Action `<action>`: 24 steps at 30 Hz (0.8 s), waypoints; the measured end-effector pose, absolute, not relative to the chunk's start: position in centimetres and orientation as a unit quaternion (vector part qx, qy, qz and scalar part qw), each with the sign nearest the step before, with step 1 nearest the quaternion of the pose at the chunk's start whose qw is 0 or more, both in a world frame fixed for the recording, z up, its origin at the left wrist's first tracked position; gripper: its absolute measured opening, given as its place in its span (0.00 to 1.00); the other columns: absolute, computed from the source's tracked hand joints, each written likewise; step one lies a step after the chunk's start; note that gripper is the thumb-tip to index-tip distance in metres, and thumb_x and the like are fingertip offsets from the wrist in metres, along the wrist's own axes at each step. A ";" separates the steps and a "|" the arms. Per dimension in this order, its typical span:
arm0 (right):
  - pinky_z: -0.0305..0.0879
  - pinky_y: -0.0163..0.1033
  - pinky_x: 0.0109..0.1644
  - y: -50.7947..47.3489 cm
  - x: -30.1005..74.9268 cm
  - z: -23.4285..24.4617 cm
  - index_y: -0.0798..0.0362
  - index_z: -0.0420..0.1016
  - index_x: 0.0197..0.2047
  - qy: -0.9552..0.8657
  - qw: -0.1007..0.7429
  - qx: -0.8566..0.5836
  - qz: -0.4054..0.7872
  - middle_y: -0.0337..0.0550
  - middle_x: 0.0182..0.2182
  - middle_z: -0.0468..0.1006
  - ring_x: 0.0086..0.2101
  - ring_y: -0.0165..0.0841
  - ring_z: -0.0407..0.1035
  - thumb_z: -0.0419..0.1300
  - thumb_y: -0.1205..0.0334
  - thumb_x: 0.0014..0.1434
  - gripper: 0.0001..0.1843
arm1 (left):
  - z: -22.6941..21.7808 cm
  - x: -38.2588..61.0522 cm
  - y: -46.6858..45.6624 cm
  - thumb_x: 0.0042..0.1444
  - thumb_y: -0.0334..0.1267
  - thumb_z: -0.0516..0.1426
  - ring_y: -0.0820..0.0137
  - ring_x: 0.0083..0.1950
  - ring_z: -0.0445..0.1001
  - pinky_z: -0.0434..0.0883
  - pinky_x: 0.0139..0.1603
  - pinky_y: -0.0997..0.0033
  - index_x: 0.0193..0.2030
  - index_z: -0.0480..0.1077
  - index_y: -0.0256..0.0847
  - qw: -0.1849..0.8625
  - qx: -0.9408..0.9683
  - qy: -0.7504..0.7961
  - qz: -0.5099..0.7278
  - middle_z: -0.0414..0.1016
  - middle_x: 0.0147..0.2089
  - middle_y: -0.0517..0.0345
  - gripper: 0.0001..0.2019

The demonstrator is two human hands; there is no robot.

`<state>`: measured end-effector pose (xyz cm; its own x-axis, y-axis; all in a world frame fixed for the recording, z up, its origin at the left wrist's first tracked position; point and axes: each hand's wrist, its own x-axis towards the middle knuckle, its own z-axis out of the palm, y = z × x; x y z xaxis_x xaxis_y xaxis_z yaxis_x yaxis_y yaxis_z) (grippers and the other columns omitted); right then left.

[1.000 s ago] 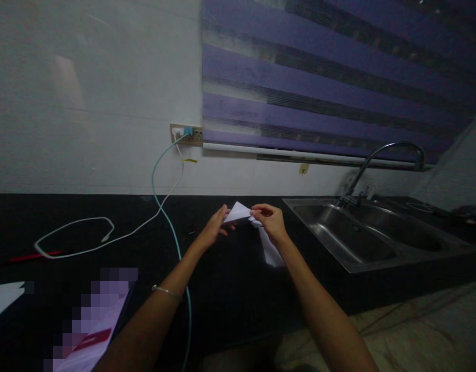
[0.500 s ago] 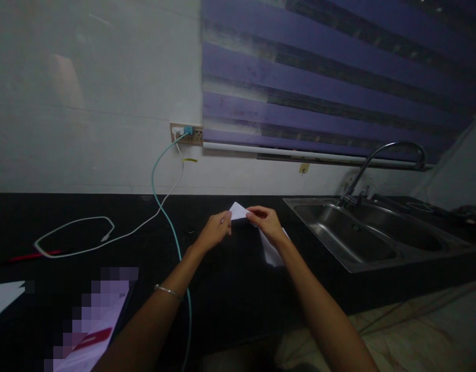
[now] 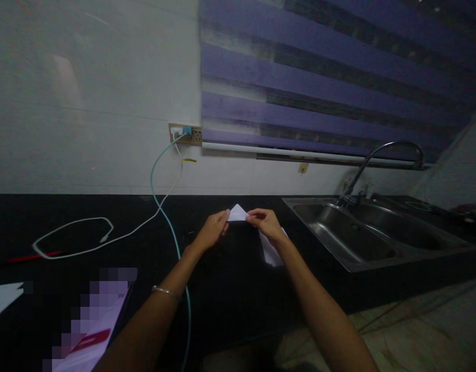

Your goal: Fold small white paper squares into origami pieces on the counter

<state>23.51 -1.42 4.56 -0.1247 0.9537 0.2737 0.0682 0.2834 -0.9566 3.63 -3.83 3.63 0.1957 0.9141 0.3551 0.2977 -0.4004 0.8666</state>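
A small white piece of folded paper, triangular with its point upward, is held up between my two hands over the black counter. My left hand pinches its left corner with thumb and fingers. At the opposite corner, my right hand grips the paper between thumb and fingertips. Another white sheet lies on the counter below my right wrist, which partly covers it.
A double steel sink with a curved tap is set in the counter on the right. A teal cable and a white cable run from the wall socket. A lit, partly pixelated screen is at lower left.
My left hand has shifted slightly left and the paper triangle now sits more level, its point nearer the middle. Both hands keep their hold; the view has moved very little.
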 end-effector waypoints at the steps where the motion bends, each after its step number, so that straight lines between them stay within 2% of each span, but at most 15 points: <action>1: 0.59 0.36 0.30 -1.3 23.5 4.5 0.57 0.79 0.29 -0.610 0.524 -0.420 0.420 0.41 0.22 0.75 0.23 0.29 0.65 0.69 0.60 0.39 0.13 | 3.8 3.6 -3.8 0.63 0.53 0.45 0.73 0.24 0.64 0.60 0.27 0.74 0.29 0.63 0.40 0.312 0.693 0.443 0.475 0.65 0.23 0.62 0.20; 5: 0.59 0.37 0.30 -0.9 23.8 4.4 0.57 0.78 0.29 -0.596 0.544 -0.426 0.410 0.41 0.22 0.75 0.23 0.29 0.65 0.69 0.60 0.38 0.13 | 3.9 3.5 -3.8 0.60 0.52 0.49 0.70 0.29 0.67 0.62 0.29 0.72 0.34 0.64 0.41 0.219 0.695 0.498 0.470 0.70 0.29 0.58 0.16; 10: 0.56 0.35 0.28 -1.1 23.7 4.3 0.58 0.77 0.28 -0.577 0.529 -0.441 0.439 0.39 0.20 0.73 0.22 0.28 0.62 0.68 0.62 0.38 0.11 | 2.9 3.3 -3.6 0.64 0.48 0.43 0.66 0.32 0.69 0.62 0.33 0.68 0.36 0.63 0.42 0.140 0.775 0.495 0.367 0.71 0.32 0.53 0.15; 13: 0.54 0.34 0.26 -1.3 23.4 4.3 0.58 0.77 0.32 -0.560 0.534 -0.439 0.456 0.35 0.18 0.70 0.20 0.26 0.60 0.67 0.65 0.38 0.14 | 2.4 3.3 -3.6 0.65 0.47 0.41 0.64 0.35 0.71 0.64 0.36 0.66 0.39 0.63 0.42 0.145 0.782 0.505 0.337 0.72 0.35 0.51 0.16; 16: 0.55 0.34 0.27 -1.2 23.4 4.3 0.56 0.75 0.35 -0.565 0.554 -0.428 0.437 0.32 0.16 0.67 0.19 0.26 0.59 0.64 0.66 0.38 0.16 | 2.3 3.2 -3.8 0.62 0.51 0.46 0.63 0.36 0.71 0.64 0.36 0.67 0.40 0.65 0.43 0.169 0.783 0.504 0.324 0.73 0.35 0.51 0.15; 19: 0.54 0.34 0.26 -1.2 23.4 4.3 0.56 0.75 0.31 -0.601 0.536 -0.438 0.400 0.33 0.16 0.67 0.20 0.26 0.59 0.61 0.67 0.40 0.10 | 2.5 3.2 -4.1 0.55 0.54 0.54 0.61 0.36 0.71 0.64 0.33 0.69 0.36 0.67 0.43 0.184 0.795 0.467 0.341 0.73 0.34 0.52 0.16; 21: 0.53 0.34 0.26 -1.2 23.4 4.4 0.56 0.76 0.28 -0.632 0.510 -0.445 0.379 0.36 0.18 0.69 0.20 0.27 0.59 0.58 0.67 0.41 0.08 | 2.7 3.3 -4.4 0.54 0.54 0.56 0.60 0.37 0.72 0.65 0.33 0.68 0.36 0.69 0.43 0.185 0.797 0.457 0.348 0.74 0.35 0.51 0.16; 24: 0.55 0.34 0.26 -1.5 23.2 4.5 0.56 0.76 0.26 -0.660 0.482 -0.448 0.362 0.38 0.20 0.71 0.22 0.28 0.61 0.56 0.67 0.40 0.08 | 3.0 3.8 -4.8 0.53 0.53 0.57 0.56 0.44 0.72 0.66 0.36 0.67 0.47 0.70 0.42 0.181 0.790 0.462 0.360 0.74 0.44 0.46 0.20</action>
